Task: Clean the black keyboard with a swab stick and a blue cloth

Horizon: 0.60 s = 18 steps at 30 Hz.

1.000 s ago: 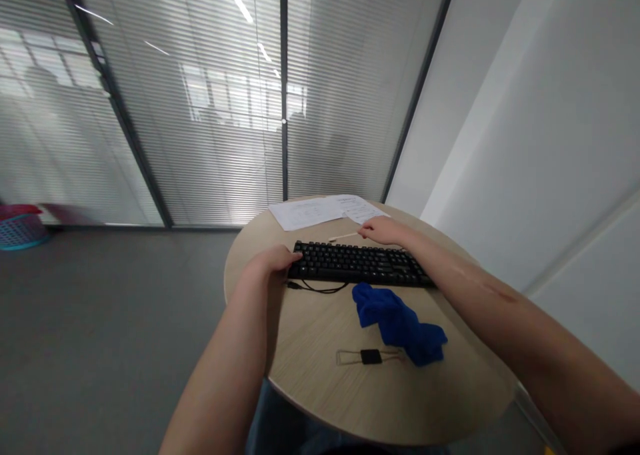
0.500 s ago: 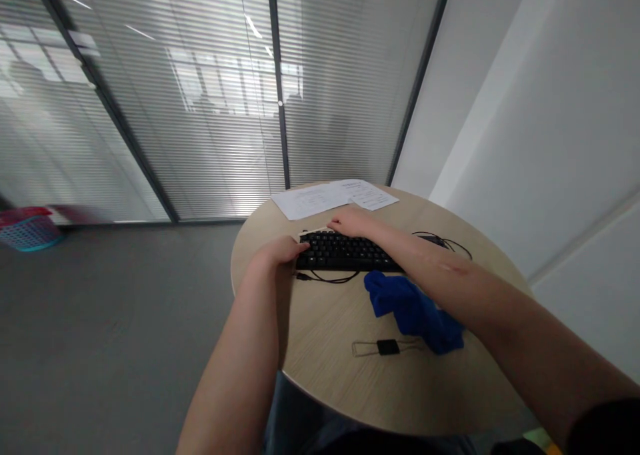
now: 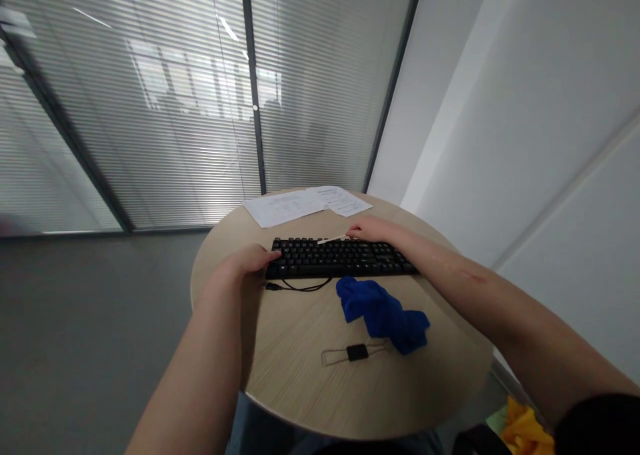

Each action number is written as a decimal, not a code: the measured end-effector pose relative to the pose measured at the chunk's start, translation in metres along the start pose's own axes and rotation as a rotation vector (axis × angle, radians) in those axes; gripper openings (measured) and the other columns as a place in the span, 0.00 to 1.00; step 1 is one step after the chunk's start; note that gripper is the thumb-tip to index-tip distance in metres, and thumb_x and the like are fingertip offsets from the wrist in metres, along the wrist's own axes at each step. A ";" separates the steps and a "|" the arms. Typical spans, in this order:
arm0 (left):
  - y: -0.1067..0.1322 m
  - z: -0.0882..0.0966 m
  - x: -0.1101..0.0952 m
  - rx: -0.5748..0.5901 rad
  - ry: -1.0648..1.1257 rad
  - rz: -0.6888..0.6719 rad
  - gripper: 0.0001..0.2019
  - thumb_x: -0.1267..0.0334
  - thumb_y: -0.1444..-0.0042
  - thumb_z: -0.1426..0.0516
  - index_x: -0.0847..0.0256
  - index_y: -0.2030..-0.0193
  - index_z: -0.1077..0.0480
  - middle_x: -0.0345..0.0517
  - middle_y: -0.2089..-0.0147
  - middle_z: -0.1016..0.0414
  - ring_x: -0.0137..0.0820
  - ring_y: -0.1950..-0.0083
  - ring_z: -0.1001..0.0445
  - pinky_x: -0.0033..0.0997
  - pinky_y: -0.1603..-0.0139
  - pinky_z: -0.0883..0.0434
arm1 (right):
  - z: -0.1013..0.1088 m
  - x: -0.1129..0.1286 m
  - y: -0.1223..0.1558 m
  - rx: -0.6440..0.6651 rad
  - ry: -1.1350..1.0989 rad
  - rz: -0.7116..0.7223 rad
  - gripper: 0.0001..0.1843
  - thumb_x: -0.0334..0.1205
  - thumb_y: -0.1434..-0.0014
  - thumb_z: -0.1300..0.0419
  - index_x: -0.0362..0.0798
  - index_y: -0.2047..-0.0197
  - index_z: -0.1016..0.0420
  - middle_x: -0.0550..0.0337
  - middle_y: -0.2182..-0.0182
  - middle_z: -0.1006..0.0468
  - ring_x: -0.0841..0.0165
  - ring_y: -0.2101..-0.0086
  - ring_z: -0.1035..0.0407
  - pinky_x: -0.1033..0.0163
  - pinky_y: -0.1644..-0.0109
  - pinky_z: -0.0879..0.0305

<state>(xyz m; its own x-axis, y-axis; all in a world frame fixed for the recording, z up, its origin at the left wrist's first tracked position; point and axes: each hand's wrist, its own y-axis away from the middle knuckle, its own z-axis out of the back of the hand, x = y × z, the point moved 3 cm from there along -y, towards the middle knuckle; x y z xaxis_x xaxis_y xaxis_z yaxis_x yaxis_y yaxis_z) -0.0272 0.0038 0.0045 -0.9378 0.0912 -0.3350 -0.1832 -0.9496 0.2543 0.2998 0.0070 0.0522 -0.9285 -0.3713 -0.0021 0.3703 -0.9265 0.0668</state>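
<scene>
A black keyboard (image 3: 340, 260) lies across the round table, its cable (image 3: 306, 287) looped along the near edge. My left hand (image 3: 255, 258) grips the keyboard's left end, thumb on top and the other fingers hidden. Over the upper rows of keys, my right hand (image 3: 367, 229) is closed on a thin pale stick (image 3: 330, 239). The stick points left, and its tip is at the keys; I cannot make out its exact kind. Nearer to me are a crumpled blue cloth (image 3: 383, 313) and a black binder clip (image 3: 357, 353) with its wire handles spread.
Printed sheets of paper (image 3: 300, 205) lie at the table's (image 3: 295, 375) far side. Behind it stands a glass partition with blinds (image 3: 200, 155), and a white wall (image 3: 525, 108) rises on the right. Something yellow (image 3: 525, 431) shows low at the right.
My right hand has moved right along the keyboard with the stick, which now lies across the upper keys. My left hand stays on the left end. The view has turned right.
</scene>
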 end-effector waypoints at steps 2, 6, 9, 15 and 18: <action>-0.001 0.000 0.000 0.002 0.003 -0.009 0.25 0.44 0.40 0.51 0.58 0.79 0.30 0.53 0.69 0.20 0.41 0.63 0.23 0.34 0.63 0.33 | -0.001 -0.022 0.012 0.015 0.002 -0.028 0.21 0.49 0.32 0.47 0.49 0.57 0.15 0.55 0.60 0.15 0.64 0.62 0.25 0.65 0.60 0.38; -0.002 0.001 0.001 0.000 -0.013 -0.011 0.26 0.44 0.40 0.52 0.58 0.81 0.32 0.52 0.70 0.22 0.41 0.64 0.23 0.33 0.64 0.33 | -0.003 -0.067 0.032 0.055 0.014 -0.068 0.21 0.49 0.33 0.46 0.48 0.56 0.15 0.54 0.61 0.15 0.64 0.64 0.26 0.65 0.61 0.38; -0.002 0.002 0.002 -0.009 -0.024 -0.004 0.26 0.43 0.40 0.52 0.58 0.82 0.33 0.52 0.70 0.22 0.40 0.66 0.24 0.33 0.65 0.34 | -0.005 -0.098 0.044 0.079 0.028 -0.098 0.21 0.49 0.34 0.46 0.48 0.56 0.15 0.54 0.61 0.15 0.64 0.64 0.26 0.65 0.60 0.38; 0.000 0.004 0.001 -0.016 0.031 -0.019 0.24 0.44 0.43 0.51 0.58 0.81 0.32 0.51 0.74 0.24 0.41 0.68 0.25 0.34 0.66 0.34 | -0.006 -0.146 0.066 0.111 0.021 -0.155 0.22 0.54 0.36 0.44 0.48 0.59 0.14 0.54 0.65 0.15 0.63 0.66 0.27 0.63 0.60 0.37; 0.000 0.003 0.002 -0.019 0.047 -0.019 0.24 0.44 0.43 0.51 0.57 0.82 0.32 0.50 0.75 0.25 0.41 0.67 0.25 0.34 0.66 0.34 | -0.007 -0.162 0.077 0.113 0.002 -0.197 0.25 0.59 0.39 0.44 0.49 0.60 0.14 0.54 0.65 0.15 0.62 0.65 0.26 0.62 0.59 0.36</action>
<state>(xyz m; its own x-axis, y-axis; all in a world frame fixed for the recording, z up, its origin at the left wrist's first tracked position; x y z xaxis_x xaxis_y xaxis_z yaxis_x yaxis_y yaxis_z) -0.0303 0.0048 0.0069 -0.9193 0.0957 -0.3818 -0.1949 -0.9535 0.2301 0.4790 -0.0045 0.0504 -0.9824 -0.1844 -0.0282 0.1767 -0.9684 0.1762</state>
